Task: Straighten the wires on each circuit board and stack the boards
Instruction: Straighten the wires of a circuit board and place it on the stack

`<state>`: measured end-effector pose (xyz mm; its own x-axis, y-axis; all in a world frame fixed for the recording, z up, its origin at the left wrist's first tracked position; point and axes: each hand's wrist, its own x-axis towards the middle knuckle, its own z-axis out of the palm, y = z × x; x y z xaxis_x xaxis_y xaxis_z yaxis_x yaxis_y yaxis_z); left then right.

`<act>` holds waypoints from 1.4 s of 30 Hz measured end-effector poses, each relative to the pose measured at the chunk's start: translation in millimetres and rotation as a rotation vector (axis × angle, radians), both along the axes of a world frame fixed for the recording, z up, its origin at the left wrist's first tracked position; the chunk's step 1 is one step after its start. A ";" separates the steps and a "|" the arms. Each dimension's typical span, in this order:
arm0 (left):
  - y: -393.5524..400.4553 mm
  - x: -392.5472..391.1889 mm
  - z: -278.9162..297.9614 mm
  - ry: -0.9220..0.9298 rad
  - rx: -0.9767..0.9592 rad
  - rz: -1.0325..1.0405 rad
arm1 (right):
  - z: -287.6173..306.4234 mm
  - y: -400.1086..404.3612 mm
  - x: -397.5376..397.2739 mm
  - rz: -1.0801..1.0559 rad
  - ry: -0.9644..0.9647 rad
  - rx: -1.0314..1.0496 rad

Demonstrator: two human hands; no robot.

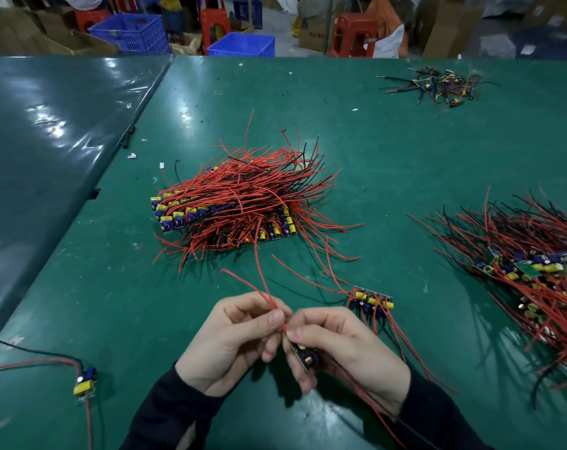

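Just below the big stacked pile of red-wired boards [230, 206], the left hand [230, 339] pinches two thin red wires [262, 280]; the right hand [343, 349] grips their small circuit board [304, 355].

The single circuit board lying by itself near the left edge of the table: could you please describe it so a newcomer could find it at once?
Start at the green table and go to its near left corner, left of the person's left hand. There lies the single circuit board, with a yellow and a blue part on top. Unlike the big heaps, it lies alone, with only a few red and black wires trailing from it.
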<state>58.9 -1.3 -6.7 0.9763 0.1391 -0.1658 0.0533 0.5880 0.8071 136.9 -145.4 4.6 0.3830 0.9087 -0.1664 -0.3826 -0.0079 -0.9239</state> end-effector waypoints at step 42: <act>7.4 9.8 -12.0 0.132 0.554 0.536 | -0.9 3.6 -14.5 0.047 -0.269 -0.308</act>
<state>68.7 6.1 -18.7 0.7295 0.6825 -0.0449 -0.0080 0.0742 0.9972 122.4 -141.9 3.7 0.4090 0.8495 -0.3332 -0.1208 -0.3116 -0.9425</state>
